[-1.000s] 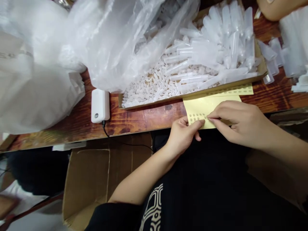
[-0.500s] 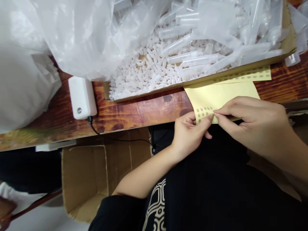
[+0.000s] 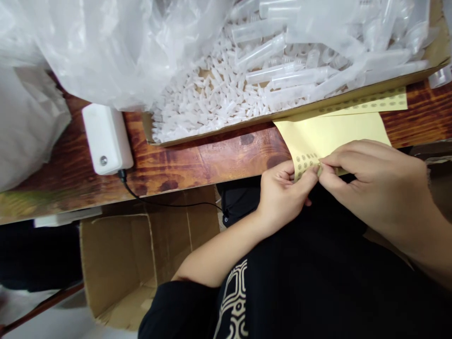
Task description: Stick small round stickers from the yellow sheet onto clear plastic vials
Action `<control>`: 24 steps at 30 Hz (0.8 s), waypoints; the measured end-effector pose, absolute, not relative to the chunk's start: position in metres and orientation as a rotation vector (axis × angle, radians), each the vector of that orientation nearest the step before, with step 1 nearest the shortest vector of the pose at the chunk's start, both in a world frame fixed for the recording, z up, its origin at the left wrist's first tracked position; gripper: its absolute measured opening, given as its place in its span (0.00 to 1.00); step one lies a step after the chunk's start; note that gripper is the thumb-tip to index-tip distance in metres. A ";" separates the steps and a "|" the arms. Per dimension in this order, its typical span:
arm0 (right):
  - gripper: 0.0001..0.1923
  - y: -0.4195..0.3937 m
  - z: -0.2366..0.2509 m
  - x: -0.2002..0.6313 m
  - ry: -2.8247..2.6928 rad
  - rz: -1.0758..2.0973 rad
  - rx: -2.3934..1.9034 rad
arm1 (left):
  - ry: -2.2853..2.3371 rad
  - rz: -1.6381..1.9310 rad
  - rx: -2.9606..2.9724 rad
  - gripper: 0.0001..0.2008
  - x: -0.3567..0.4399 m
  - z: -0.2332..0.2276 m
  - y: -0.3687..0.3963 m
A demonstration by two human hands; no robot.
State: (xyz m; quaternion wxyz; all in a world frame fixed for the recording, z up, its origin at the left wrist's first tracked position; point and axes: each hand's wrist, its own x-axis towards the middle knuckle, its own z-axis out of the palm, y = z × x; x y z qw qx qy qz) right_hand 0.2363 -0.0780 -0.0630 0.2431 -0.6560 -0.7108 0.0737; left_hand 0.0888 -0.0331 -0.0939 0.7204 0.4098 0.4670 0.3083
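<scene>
A yellow sticker sheet (image 3: 339, 133) with rows of small round printed marks lies at the table's front edge, its near corner bent up. My left hand (image 3: 286, 195) pinches that corner between thumb and fingers. With thumb and forefinger pressed together, my right hand (image 3: 376, 181) touches the sheet right beside the left thumb; whether a single sticker is between those fingertips is too small to tell. A second printed yellow sheet (image 3: 383, 100) lies behind the first, partly under the shallow cardboard tray (image 3: 226, 128).
The tray holds many small white nozzle tips (image 3: 212, 101) and clear plastic tubes (image 3: 300, 77). Plastic bags (image 3: 106, 56) bulge at the left. A white box-shaped device (image 3: 108, 141) with a black cable (image 3: 169, 205) stands on the wooden table (image 3: 197, 162). Below is an open cardboard box (image 3: 120, 259).
The camera view has shifted slightly, so the table things sit a little farther left. Both hands keep their pinch at the sheet's corner with hardly any movement.
</scene>
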 end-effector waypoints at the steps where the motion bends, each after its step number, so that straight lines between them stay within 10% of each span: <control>1: 0.13 -0.078 -0.063 0.237 -1.945 0.195 -1.785 | 1.036 0.674 0.905 0.20 0.088 -0.094 -0.033; 24: 0.06 -0.076 -0.069 0.253 -1.877 0.228 -1.725 | 1.009 0.552 0.813 0.20 0.083 -0.092 -0.029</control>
